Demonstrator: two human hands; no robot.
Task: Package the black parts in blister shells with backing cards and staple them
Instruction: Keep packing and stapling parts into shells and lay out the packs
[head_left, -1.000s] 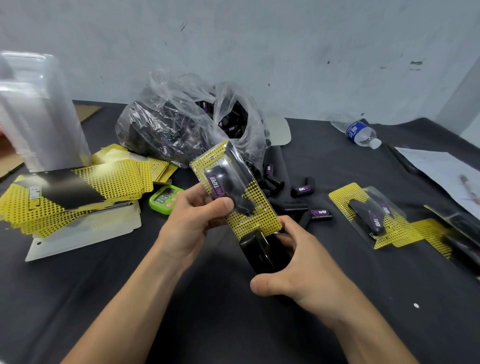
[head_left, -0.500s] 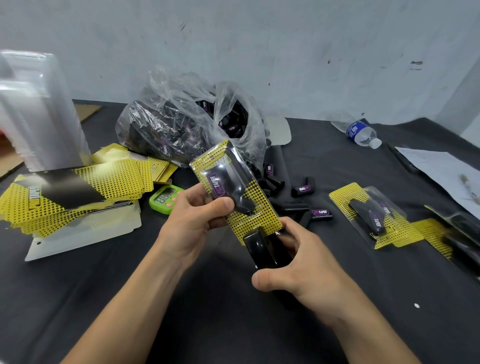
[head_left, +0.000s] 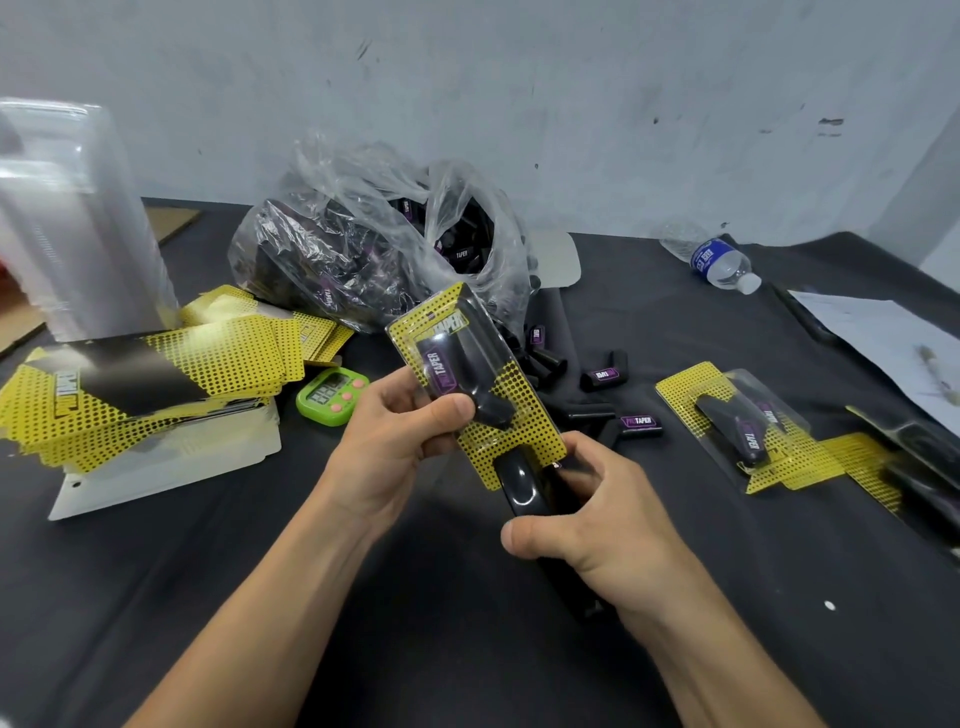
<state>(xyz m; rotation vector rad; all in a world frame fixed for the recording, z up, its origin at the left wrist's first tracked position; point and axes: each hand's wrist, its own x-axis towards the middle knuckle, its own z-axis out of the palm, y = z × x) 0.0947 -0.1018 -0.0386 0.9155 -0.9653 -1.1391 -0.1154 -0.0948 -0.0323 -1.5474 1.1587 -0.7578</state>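
Blister pack (head_left: 483, 395): yellow dot-print card (head_left: 519, 439), clear shell (head_left: 493, 353) over it, black part (head_left: 467, 384) with purple TAPER label inside. Held tilted above the surface (head_left: 363, 597), mid-frame. Left hand (head_left: 395, 447) pinches the pack's left edge, thumb on the shell. Right hand (head_left: 602, 519) wraps the black stapler (head_left: 522, 488), nose at the card's bottom edge. Vs 1 s ago: pack tipped slightly more upright, card header lettering now readable; stapler barely shifted.

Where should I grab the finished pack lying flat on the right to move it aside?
Probably pinch the finished pack by its far-left yellow card corner, coming from the left: the raised blister fills its middle and its near-right end meets another pack, leaving that corner free.
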